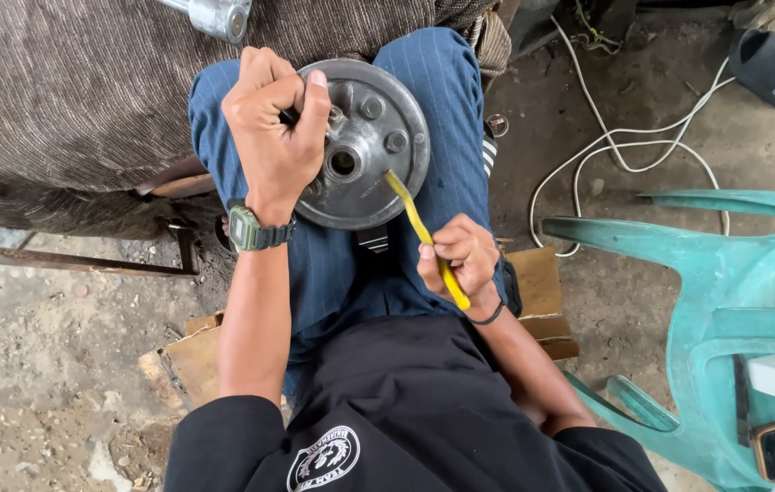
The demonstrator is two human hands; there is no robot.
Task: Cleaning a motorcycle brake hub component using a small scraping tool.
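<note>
Around, plenty of clutter: a teal plastic chair [733,273] tipped on its side at right, white cables [606,146] looping over the dirt floor [32,364], a ribbed brown cloth [68,82] draped over a rusty metal frame [77,260] at left, wooden boards [542,301] under the seat. Nothing between the camera and the work.

On the lap, against blue pinstriped trousers [442,100] — a round grey metal disc [374,146], dull and greasy, with a central hole and bolt heads ringed round it. Gripped at its upper left edge by the left hand [273,128], fist pressed together, thumb up over the rim, a green watch [251,230] at the wrist. Below and right, the right hand [462,260] pinching a thin yellow tool [424,237], fingers pressed together round its lower half — the tip touching the disc's lower right face, just off the hole.
</note>
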